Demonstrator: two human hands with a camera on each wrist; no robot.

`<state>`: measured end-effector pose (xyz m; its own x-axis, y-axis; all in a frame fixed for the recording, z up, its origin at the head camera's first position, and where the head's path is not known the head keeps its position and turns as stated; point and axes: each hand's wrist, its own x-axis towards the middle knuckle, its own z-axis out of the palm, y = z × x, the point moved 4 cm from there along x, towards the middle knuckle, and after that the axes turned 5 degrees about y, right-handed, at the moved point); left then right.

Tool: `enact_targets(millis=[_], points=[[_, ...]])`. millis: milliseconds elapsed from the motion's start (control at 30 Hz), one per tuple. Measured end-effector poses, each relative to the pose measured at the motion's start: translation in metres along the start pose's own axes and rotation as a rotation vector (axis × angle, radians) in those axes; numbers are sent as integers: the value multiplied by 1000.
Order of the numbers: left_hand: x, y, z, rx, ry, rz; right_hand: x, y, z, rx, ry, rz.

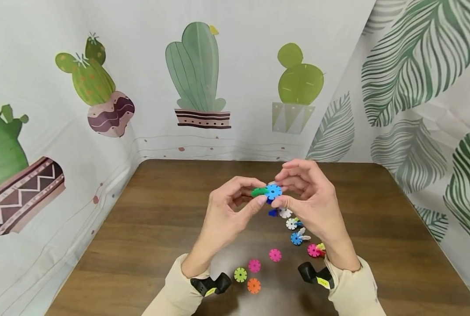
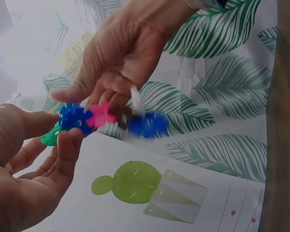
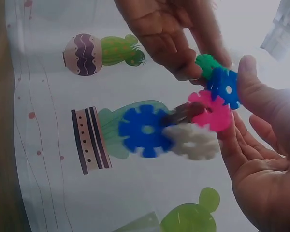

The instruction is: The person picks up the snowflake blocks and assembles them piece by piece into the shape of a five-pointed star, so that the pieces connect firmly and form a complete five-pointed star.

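Observation:
Both hands meet in front of the person, raised over the table, at a chain of notched plastic snowflake discs. My left hand pinches the green disc at one end. Against the light blue disc joined to it, my right hand holds thumb and fingers. From there the chain hangs on: a pink disc, a brown disc, another blue disc and a white disc. The hanging end is blurred in both wrist views.
Loose discs lie on the brown table: pink, magenta, lime and orange. Small joined groups, a blue-and-white one and a pink-and-yellow one, show near the right forearm. A cactus-print cloth stands behind.

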<state>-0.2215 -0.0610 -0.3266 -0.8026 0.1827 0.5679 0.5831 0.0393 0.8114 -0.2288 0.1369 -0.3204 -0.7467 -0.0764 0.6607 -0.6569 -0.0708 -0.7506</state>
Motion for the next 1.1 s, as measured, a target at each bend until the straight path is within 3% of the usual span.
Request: enact_targets(millis=[233, 433, 600, 733, 900, 1000, 1100], points=[[-1, -3, 0, 1, -29, -73, -2, 5, -2, -43, 4, 20], [-1, -2, -3, -25, -27, -86, -2, 10, -3, 12, -1, 35], [5, 0, -17, -21, 1, -76, -6, 30, -12, 102, 16, 163], [10, 7, -38, -36, 63, -36, -44, 72, -18, 152, -65, 381], [12, 12, -55, -90, 91, -9, -122, 118, -17, -39, -222, 637], [12, 13, -56, -122, 83, -25, -148, 129, -15, -126, -193, 701], [12, 13, -55, -141, 71, -36, -157, 133, -12, -296, -134, 697]])
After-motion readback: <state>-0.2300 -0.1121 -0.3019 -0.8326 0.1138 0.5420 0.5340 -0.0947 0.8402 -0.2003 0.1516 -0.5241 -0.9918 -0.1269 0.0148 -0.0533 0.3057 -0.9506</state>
